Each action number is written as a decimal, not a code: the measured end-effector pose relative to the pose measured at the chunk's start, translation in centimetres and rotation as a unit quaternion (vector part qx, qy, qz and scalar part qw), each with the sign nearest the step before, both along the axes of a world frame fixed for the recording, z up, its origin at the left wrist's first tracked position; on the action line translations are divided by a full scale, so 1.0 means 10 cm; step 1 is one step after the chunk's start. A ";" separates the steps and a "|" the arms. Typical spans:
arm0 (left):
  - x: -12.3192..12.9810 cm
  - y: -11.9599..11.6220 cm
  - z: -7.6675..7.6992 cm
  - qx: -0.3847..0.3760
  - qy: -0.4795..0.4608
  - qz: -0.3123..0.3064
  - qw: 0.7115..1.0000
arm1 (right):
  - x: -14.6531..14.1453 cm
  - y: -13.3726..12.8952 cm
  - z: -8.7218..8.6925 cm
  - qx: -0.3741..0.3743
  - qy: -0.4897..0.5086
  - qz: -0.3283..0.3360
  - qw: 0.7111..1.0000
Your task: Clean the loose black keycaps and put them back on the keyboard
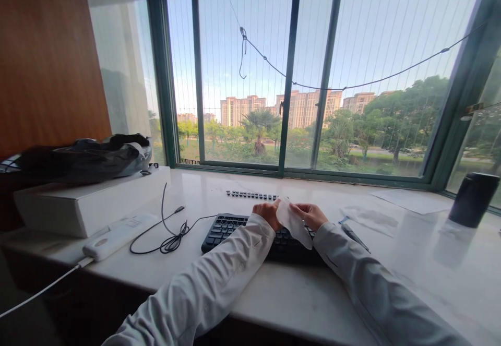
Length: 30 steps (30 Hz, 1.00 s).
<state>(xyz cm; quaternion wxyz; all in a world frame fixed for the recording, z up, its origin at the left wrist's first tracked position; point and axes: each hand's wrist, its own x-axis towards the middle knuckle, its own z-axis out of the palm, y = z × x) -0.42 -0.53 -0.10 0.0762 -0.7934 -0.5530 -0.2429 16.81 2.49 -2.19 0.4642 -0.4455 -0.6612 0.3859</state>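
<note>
Two bare hands, close together

The person beside me has both arms stretched forward and angled inward, forearms narrowing toward each other. A pale grey sleeve covers the left arm [211,273], heavily rumpled right down to the wrist; the right arm [364,273] wears the same, reaching in from the other side. The left hand [267,214] is curled, its back showing, fingertips hidden from me. Just beside it, the right hand [312,215] points inward, thumb and fingers drawn together in a pinch.
</note>
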 end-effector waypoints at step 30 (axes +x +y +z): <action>0.02 -0.02 -0.09 0.085 -0.078 -0.077 0.990 | 0.04 -0.10 0.08 -0.098 0.141 0.075 0.982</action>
